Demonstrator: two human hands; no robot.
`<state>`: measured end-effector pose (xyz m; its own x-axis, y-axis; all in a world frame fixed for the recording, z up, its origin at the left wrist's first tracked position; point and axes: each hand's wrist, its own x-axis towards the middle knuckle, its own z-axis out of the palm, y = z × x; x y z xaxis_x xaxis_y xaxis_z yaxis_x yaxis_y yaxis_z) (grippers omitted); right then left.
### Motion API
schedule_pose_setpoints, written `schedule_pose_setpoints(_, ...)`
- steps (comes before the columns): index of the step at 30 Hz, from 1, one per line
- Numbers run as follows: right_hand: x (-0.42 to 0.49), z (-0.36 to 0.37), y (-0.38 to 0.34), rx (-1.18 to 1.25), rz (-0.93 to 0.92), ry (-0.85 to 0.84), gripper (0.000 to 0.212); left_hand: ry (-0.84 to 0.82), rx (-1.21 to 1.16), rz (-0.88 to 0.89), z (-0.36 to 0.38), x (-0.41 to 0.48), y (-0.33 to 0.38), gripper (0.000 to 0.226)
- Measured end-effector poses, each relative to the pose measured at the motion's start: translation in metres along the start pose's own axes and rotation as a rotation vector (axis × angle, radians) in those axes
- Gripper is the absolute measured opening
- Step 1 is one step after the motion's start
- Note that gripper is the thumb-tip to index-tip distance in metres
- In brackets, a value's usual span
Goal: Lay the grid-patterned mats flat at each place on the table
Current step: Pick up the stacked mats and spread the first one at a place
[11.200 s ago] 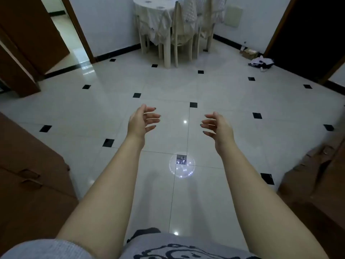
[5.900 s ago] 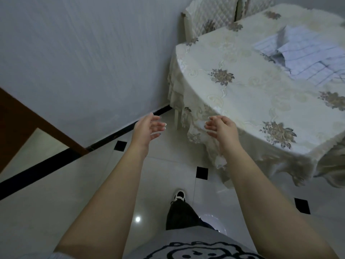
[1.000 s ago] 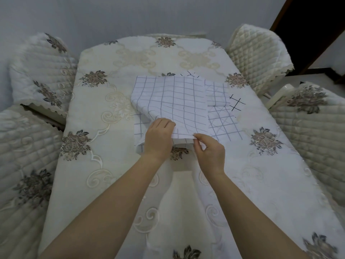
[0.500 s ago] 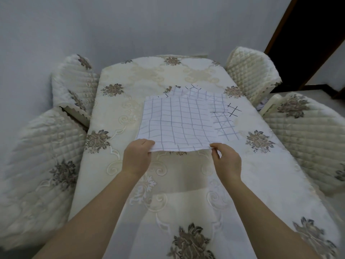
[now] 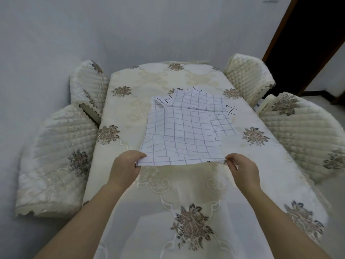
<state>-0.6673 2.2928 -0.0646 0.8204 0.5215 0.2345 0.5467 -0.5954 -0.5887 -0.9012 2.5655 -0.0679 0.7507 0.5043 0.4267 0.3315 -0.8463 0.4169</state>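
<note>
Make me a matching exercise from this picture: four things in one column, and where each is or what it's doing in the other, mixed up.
Column one:
1. left hand
2. right hand
3. pile of grid mats
4. doorway

Column two:
A. dark, upper right
B. pinches the top grid mat at its near right corner
C. lies on the floral tablecloth
D. holds the top grid mat's near left corner

Pairs: 1-D, 2-B, 3-C, 4-A

Soft padded chairs (image 5: 56,156) stand outside the left hand (image 5: 125,168) and right hand (image 5: 242,170). Far ahead, a gray wall (image 5: 130,25), dark doorway (image 5: 308,34).
</note>
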Motion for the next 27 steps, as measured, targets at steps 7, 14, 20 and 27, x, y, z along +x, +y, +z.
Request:
schedule_pose_setpoints(7, -0.018, -0.021, 0.002, 0.087, -0.051, 0.019, 0.011, -0.033, -0.169, -0.093, -0.017, -0.027, 0.001, 0.032)
schedule_pose_setpoints(14, -0.018, -0.062, -0.026, 0.298, -0.003, 0.071, 0.012, -0.003, -0.476, -0.248, -0.064, -0.024, 0.03, 0.065)
schedule_pose_setpoints(20, -0.002, -0.085, -0.038, 0.568, 0.057, 0.077, 0.018, 0.073, -0.675, -0.384, -0.078, -0.015, 0.038, 0.026)
schedule_pose_setpoints(27, 0.019, -0.071, -0.043, 0.672, 0.1, 0.079, 0.005, 0.063, -0.869, -0.583, -0.062, -0.006, 0.017, 0.006)
